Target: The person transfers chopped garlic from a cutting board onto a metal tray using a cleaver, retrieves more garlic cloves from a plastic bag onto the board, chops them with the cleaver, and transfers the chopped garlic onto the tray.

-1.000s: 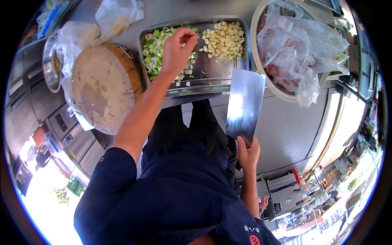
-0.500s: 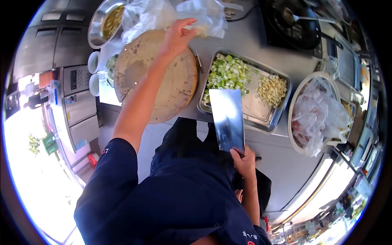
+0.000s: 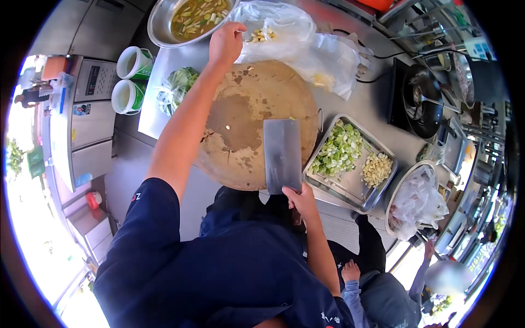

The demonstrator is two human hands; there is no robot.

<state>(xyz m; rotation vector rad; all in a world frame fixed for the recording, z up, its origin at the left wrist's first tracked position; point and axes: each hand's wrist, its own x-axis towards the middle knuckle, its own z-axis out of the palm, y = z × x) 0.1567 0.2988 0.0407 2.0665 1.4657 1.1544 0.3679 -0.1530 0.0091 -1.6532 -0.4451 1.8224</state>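
My right hand (image 3: 302, 202) grips the handle of a cleaver (image 3: 283, 154), whose broad blade lies over the near right part of the round chopping board (image 3: 246, 109). My left hand (image 3: 227, 42) is beyond the board's far edge, beside a clear plastic bag (image 3: 290, 38) with pale cloves in it. The fingers of that hand are curled together; whatever they may hold is too small to make out. Right of the board, a metal tray (image 3: 355, 205) bears chopped green onion (image 3: 340, 150) and chopped garlic (image 3: 377, 169).
A metal bowl of liquid with pale pieces (image 3: 199, 19) stands at the far left, near bagged greens (image 3: 178, 87) and two white-green tubs (image 3: 131, 63). At right are a black wok (image 3: 424, 104) and a basin with plastic bags (image 3: 418, 202). Another person (image 3: 383, 295) is at lower right.
The view has swung left, so the board is now central and the tray is to its right. The cleaver has gone from the tray's edge to over the board. My left hand has reached the bag.
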